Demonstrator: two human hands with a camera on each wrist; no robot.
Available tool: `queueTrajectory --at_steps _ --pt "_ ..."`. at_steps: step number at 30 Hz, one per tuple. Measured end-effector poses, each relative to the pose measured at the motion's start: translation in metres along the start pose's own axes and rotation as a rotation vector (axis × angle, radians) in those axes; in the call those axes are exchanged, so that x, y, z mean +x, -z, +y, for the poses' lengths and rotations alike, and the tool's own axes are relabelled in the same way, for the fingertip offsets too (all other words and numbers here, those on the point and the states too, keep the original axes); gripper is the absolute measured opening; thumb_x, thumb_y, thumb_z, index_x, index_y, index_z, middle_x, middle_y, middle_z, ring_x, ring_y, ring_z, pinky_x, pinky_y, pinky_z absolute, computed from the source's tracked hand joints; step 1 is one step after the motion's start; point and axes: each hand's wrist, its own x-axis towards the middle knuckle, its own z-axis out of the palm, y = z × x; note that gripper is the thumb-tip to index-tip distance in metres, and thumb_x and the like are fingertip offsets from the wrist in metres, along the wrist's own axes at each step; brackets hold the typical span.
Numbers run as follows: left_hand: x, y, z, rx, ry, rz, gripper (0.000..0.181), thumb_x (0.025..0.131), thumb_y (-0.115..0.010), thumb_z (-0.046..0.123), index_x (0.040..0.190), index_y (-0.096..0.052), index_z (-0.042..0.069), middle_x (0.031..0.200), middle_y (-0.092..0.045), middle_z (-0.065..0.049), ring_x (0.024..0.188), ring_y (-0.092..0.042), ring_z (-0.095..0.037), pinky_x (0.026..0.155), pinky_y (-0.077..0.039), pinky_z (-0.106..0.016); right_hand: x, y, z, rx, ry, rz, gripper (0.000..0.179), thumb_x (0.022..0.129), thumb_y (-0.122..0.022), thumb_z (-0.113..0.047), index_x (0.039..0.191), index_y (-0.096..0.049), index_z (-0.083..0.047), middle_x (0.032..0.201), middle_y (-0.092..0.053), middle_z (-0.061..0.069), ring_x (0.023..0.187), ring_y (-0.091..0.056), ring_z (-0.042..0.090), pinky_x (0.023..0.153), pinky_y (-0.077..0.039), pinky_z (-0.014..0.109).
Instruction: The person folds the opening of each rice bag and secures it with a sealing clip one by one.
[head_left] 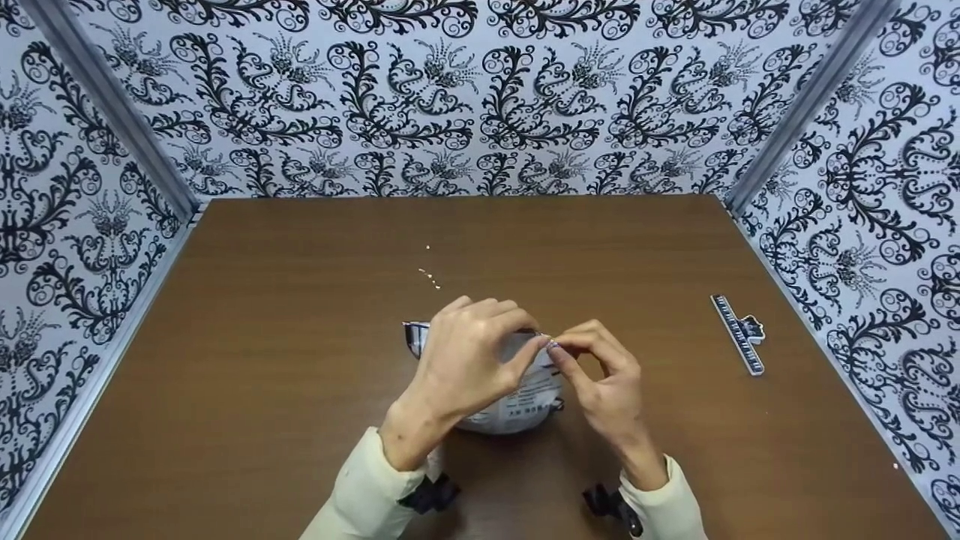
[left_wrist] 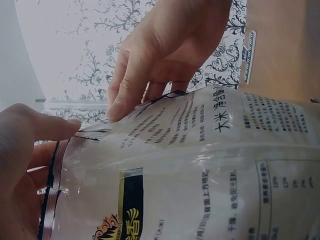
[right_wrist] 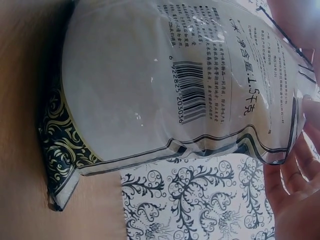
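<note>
A white plastic rice bag with dark printing stands on the brown table, partly hidden behind the hands. My left hand pinches its top edge between thumb and fingers. Close beside it, my right hand pinches the same edge near the bag's right corner, the fingertips of both hands almost meeting. In the left wrist view, the left thumb lies over the dark-striped top seam. The right wrist view shows the bag's barcode and a black-and-gold patterned bottom corner.
A black-and-white patterned clip with a long straight bar lies at the table's right side. Several small pale grains are scattered beyond the bag. Patterned walls enclose the table at the back and sides.
</note>
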Motion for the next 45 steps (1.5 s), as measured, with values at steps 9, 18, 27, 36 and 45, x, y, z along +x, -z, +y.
queueTrajectory --at_steps 9,18,27,36,45 --pt "0.0 -0.002 -0.001 -0.025 -0.047 0.068 0.007 0.092 -0.08 0.025 0.089 -0.082 0.019 0.083 -0.078 0.01 0.072 -0.071 -0.007 0.065 -0.047 -0.027 0.0 -0.001 0.003 0.001 0.045 0.044 0.008 0.088 -0.076 0.005 0.096 -0.075 0.002 0.087 -0.065 0.017 0.084 -0.062 0.011 0.079 -0.051 0.02" --pt "0.0 -0.001 -0.003 -0.02 -0.044 0.056 0.01 0.092 -0.08 0.028 0.091 -0.082 0.018 0.084 -0.079 0.009 0.074 -0.072 -0.008 0.065 -0.047 -0.028 0.0 -0.002 0.004 0.011 0.049 0.042 0.015 0.085 -0.075 0.013 0.096 -0.076 0.002 0.087 -0.065 0.015 0.083 -0.062 0.012 0.078 -0.051 0.02" --pt "-0.002 0.004 -0.001 -0.001 -0.022 0.014 0.017 0.093 -0.079 0.035 0.097 -0.08 0.018 0.089 -0.078 0.009 0.079 -0.071 -0.008 0.071 -0.05 -0.029 0.0 -0.001 -0.004 0.026 -0.03 0.021 0.028 0.085 -0.072 0.017 0.107 -0.075 0.0 0.093 -0.065 0.007 0.085 -0.061 0.013 0.079 -0.052 0.022" --pt "-0.005 0.007 0.0 -0.034 -0.002 0.032 0.014 0.092 -0.077 0.032 0.098 -0.075 0.02 0.089 -0.076 0.009 0.08 -0.069 -0.007 0.075 -0.051 -0.029 0.009 -0.005 -0.01 0.031 0.011 0.042 0.025 0.083 -0.072 0.018 0.103 -0.075 0.003 0.095 -0.066 0.009 0.087 -0.062 0.014 0.08 -0.052 0.023" --pt "-0.006 0.006 -0.001 -0.041 -0.023 0.051 0.009 0.093 -0.076 0.026 0.098 -0.076 0.018 0.089 -0.076 0.009 0.082 -0.071 -0.008 0.077 -0.051 -0.029 0.012 -0.008 -0.012 0.034 0.064 0.061 0.017 0.084 -0.075 0.013 0.099 -0.074 0.005 0.091 -0.064 0.017 0.086 -0.062 0.015 0.078 -0.053 0.022"
